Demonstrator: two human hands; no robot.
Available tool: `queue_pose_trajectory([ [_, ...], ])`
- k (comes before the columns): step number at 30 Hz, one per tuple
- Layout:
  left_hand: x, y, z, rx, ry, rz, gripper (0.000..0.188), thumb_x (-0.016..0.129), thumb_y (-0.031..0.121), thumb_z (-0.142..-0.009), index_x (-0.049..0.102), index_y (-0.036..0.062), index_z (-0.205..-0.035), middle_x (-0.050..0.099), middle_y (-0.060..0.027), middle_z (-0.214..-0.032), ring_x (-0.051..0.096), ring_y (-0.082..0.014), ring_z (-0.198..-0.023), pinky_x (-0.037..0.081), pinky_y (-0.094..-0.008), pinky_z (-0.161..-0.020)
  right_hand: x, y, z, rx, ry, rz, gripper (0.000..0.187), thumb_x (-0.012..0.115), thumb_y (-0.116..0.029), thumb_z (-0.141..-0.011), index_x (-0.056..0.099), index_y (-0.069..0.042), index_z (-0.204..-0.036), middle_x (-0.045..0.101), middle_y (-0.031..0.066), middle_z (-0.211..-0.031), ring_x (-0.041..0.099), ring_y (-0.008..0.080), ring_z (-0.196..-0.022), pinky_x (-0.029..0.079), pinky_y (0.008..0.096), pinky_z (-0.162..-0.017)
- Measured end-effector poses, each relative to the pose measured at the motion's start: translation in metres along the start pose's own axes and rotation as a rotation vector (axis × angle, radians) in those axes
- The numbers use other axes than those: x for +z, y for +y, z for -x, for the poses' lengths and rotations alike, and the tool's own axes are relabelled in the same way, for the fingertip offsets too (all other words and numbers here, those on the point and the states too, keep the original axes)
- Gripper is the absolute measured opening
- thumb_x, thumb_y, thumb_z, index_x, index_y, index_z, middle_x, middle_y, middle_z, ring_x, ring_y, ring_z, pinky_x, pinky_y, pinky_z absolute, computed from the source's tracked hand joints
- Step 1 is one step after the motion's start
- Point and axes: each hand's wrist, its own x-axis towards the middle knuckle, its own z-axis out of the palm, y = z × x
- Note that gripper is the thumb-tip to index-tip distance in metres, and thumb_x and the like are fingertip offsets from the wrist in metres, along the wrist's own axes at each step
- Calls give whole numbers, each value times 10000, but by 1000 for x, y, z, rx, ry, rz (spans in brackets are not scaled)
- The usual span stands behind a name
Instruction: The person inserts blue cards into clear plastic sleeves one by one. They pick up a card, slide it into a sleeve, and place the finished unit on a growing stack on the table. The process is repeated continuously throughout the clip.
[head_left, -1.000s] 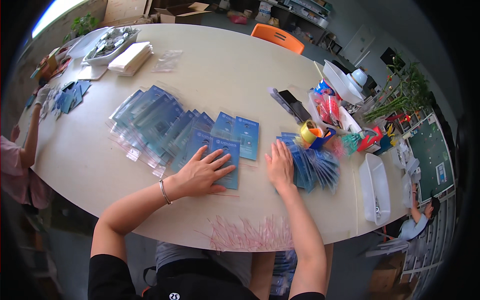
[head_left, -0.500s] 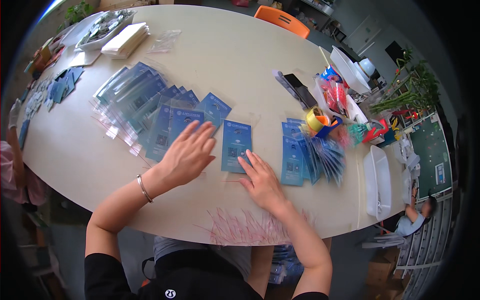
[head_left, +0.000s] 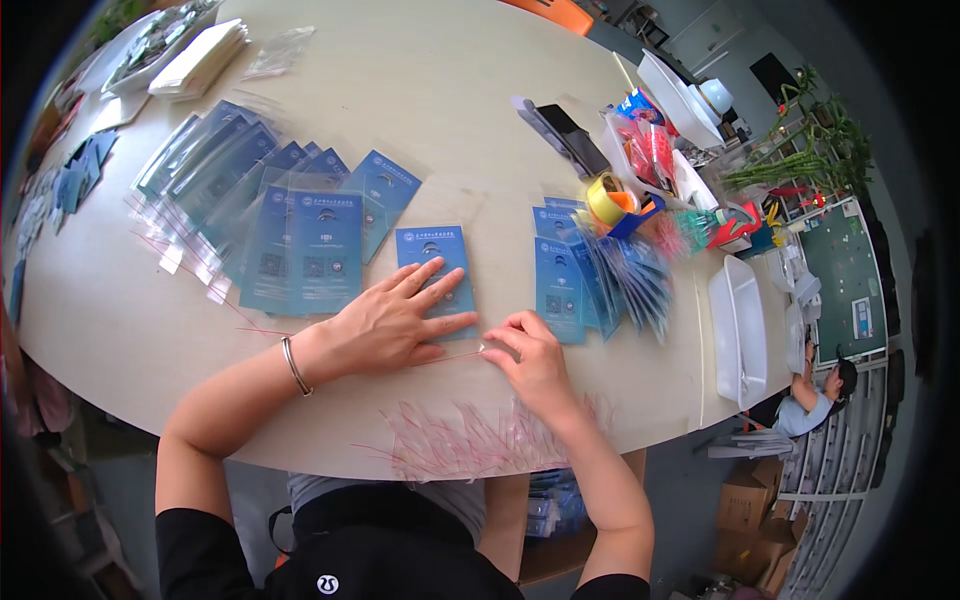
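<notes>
In front of me a blue card (head_left: 438, 246) in a clear sleeve lies on the table. My left hand (head_left: 395, 320) rests flat over its lower part, fingers spread. Just right of the card's lower end, my right hand (head_left: 532, 358) pinches the end of a thin clear strip with a red line (head_left: 452, 358). That strip runs leftward toward my left thumb. A row of sleeved blue cards (head_left: 330, 245) overlaps to the left, with red-lined flaps at its lower edge. More blue cards (head_left: 560, 275) are fanned out to the right.
A heap of red-lined clear strips (head_left: 465, 440) lies at the near table edge. Right stand a yellow tape roll (head_left: 604, 200), a phone (head_left: 572, 135) and a white tray (head_left: 738, 335). White packets (head_left: 200, 60) are stacked far left. Another person (head_left: 815, 400) sits at the far right.
My left hand has moved right from the left row onto the single card. My right hand has left the card's lower edge and closed on the red-lined strip. The view has shifted slightly.
</notes>
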Motion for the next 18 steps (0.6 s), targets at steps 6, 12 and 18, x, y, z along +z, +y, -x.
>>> queue_pose_trajectory([
  [6,-4,-1,2,-9,-29,-19,554,577,432,-945,472,288,-1470,275,-209,-1586,241,-432,-1463,226,-493,-1197,3,-1,1,-56,-51,-9,189,769,-68,-765,691,-16,-930,582,94,-945,581,280,-940,486,384,-801],
  [12,-4,0,-4,9,-38,-24,571,578,418,-945,463,247,-1478,277,-213,-1584,250,-424,-1461,234,-498,-1190,5,-1,8,-194,-159,211,111,700,-104,-838,622,-34,-874,565,105,-934,534,297,-953,439,406,-876],
  [18,-5,2,-3,-15,-30,-19,564,587,376,-937,479,216,-1467,299,-216,-1574,248,-412,-1468,229,-502,-1191,-42,-48,55,-50,-161,-59,126,676,-94,-859,566,-34,-841,540,107,-913,516,313,-944,427,402,-870],
])
